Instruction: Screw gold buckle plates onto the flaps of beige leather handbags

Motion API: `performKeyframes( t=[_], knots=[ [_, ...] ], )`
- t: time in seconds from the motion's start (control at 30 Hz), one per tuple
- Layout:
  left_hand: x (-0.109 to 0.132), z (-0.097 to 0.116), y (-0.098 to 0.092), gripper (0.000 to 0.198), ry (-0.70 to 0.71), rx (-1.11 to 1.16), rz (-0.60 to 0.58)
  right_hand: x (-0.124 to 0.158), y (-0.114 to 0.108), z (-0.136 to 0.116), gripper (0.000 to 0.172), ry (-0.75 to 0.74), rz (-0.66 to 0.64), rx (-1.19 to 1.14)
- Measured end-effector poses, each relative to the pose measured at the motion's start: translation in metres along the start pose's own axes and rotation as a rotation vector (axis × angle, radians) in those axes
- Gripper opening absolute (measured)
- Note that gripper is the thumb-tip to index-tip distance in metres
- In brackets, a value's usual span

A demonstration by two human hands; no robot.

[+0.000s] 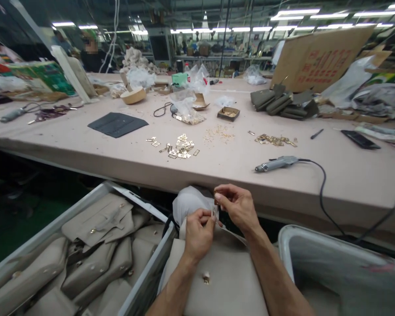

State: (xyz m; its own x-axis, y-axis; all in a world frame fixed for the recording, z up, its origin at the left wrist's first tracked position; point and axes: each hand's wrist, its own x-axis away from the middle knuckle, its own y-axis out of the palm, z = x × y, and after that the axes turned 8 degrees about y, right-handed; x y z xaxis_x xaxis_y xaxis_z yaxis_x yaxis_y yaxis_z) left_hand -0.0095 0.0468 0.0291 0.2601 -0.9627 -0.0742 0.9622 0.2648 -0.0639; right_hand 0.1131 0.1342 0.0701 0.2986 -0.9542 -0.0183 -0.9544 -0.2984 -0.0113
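Observation:
A grey-beige leather bag (230, 281) lies across my lap, with a small gold turn-lock (206, 278) on its front. Above its upper edge, my left hand (199, 232) pinches a pale tab (214, 212) with a narrow rectangular opening. My right hand (238, 205) is closed close by, thumb and forefinger on a small gold-brown metal piece (216, 197) right above the tab. Whether piece and tab touch, I cannot tell. On the table ahead lie loose rectangular gold plates (180, 149) and more gold fittings (274, 140).
A grey crate (144, 202) full of similar bags (95, 263) stands at left, a pale bin (302, 237) at right. The corded electric screwdriver (276, 163) rests near the table's (134, 162) front edge. Farther back are tiny screws (220, 134), a small box (228, 113) and a dark sheet (116, 124).

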Motion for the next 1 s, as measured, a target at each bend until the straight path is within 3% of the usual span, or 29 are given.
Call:
performKeyframes(
  t=[0.2,0.43,0.67,0.83,1.0],
  knots=[
    [0.004,0.003,0.002,0.027,0.006,0.032,-0.069,0.019,-0.002,0.026,0.026,0.084,0.079,-0.059],
    [0.006,0.009,-0.003,0.025,0.025,0.140,-0.095,0.029,-0.006,0.034,0.031,0.177,-0.010,-0.193],
    [0.011,0.004,-0.005,0.032,0.101,0.182,-0.182,0.033,-0.006,0.034,0.029,0.162,0.008,-0.175],
    [0.014,-0.001,-0.004,0.034,0.171,-0.012,-0.086,0.038,-0.006,0.030,0.023,0.073,0.035,-0.167],
    [0.014,0.001,-0.004,0.035,0.197,-0.075,-0.080,0.040,-0.005,0.032,0.019,0.023,0.034,-0.106]
  ],
)
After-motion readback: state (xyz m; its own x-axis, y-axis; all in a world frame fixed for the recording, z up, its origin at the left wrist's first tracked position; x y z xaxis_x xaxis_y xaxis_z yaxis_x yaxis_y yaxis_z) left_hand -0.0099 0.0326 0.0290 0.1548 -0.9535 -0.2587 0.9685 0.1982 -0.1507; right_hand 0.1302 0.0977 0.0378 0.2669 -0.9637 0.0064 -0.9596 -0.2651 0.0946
